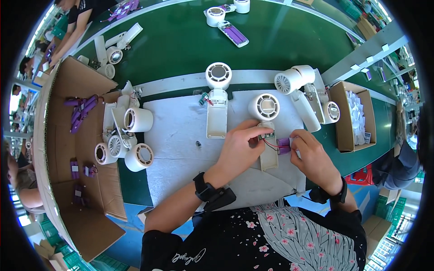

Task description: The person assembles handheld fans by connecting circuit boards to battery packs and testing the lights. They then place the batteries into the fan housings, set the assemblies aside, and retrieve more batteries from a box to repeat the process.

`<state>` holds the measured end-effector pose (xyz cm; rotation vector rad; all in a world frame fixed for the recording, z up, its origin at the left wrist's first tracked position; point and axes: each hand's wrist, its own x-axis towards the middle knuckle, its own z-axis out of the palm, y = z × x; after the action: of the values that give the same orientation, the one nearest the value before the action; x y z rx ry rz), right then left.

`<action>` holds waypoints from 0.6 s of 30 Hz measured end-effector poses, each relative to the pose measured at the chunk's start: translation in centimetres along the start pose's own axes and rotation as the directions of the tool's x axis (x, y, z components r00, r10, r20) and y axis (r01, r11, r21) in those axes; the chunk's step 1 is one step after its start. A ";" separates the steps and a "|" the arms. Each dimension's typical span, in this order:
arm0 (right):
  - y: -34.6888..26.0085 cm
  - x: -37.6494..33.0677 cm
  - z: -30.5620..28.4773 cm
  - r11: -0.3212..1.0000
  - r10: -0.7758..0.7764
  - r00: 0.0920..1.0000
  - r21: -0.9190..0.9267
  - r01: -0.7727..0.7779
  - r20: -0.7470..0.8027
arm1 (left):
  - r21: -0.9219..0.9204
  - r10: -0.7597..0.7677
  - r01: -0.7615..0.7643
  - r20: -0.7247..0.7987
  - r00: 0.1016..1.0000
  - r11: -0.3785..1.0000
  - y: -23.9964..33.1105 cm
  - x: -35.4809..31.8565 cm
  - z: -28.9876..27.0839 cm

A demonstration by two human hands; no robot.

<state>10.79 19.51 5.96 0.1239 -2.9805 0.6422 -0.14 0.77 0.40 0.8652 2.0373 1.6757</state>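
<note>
The workpiece is 1 white fan body [265, 110] on the pale sheet [174, 135], right of centre, fan head at the far end and open handle [270, 160] at the near end. A small green circuit board [267, 135] sits in the far part of the handle. Red wires [271, 146] run from the board toward 1 purple battery pack [283, 146] just right of the handle. The left hand [242, 144] grasps the handle at the board, thumb over it. The right hand [312, 156] appears to pinch the right end of the pack; its fingertips are partly hidden.

Left of the workpiece, a 2nd fan body [217, 118] lies with its handle open. White fan units [116, 145] are piled at the left edge of the sheet, beside a large cardboard box [97, 192] containing purple packs [83, 109]. To the far right, another fan group [304, 108] stands near a small carton [340, 118] of white parts [356, 113]. On the far green surface [176, 40] lies 1 fan unit with purple cells [233, 34].
</note>
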 end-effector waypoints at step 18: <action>-0.4 1.4 -0.9 0.996 -0.084 0.996 0.043 0.083 0.021 | 0.038 0.037 -0.035 -0.049 0.998 0.999 -0.4 0.2 -0.5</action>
<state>9.51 19.40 7.07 0.2594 -2.9652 0.6985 -0.69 0.50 0.14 0.8854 2.1037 1.7002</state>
